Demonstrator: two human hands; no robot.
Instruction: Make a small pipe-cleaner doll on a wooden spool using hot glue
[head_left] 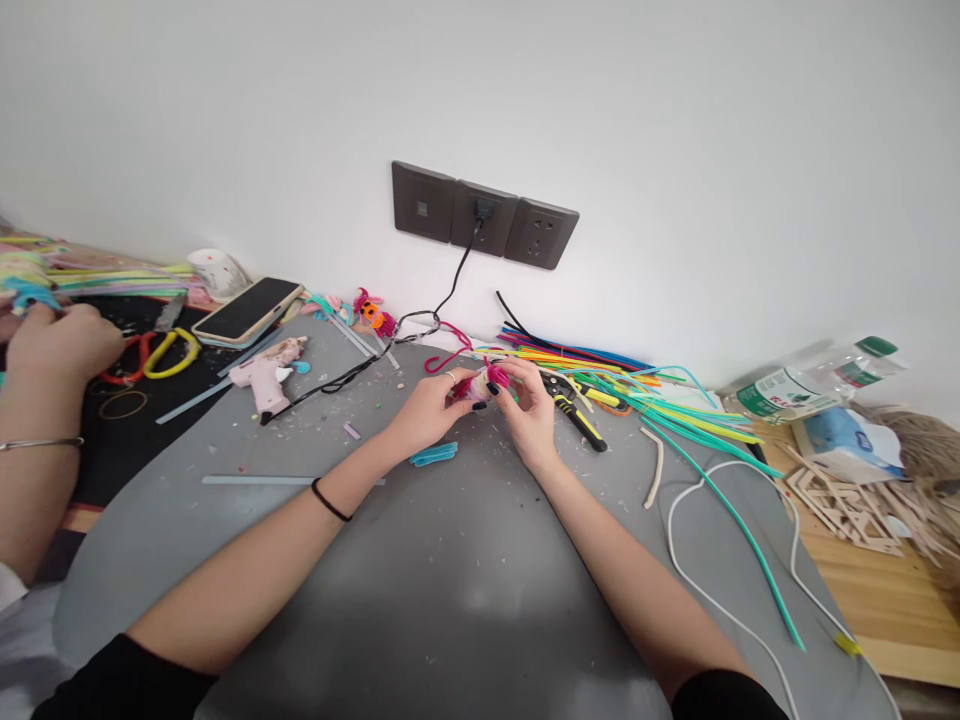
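Note:
Both of my hands meet over the middle of the grey table, closed on a small pink and white pipe-cleaner figure [486, 384]. My left hand [426, 412] grips its left side, and my right hand [529, 408] pinches it from the right. Fingers hide much of its shape. Behind them lies a bent magenta pipe cleaner [448, 358]; I cannot tell whether it joins the figure. A folded blue pipe-cleaner piece [434, 454] rests just below my left hand. Beside my right hand are black and yellow pliers [579, 418].
A pink glue gun [264, 376], a phone [247, 312] and a glue stick [259, 481] lie left. Coloured pipe cleaners [675, 415], a white cable [675, 545] and a bottle [817, 378] are right. A co-worker's hand [64, 345] is near scissors [171, 352] at far left.

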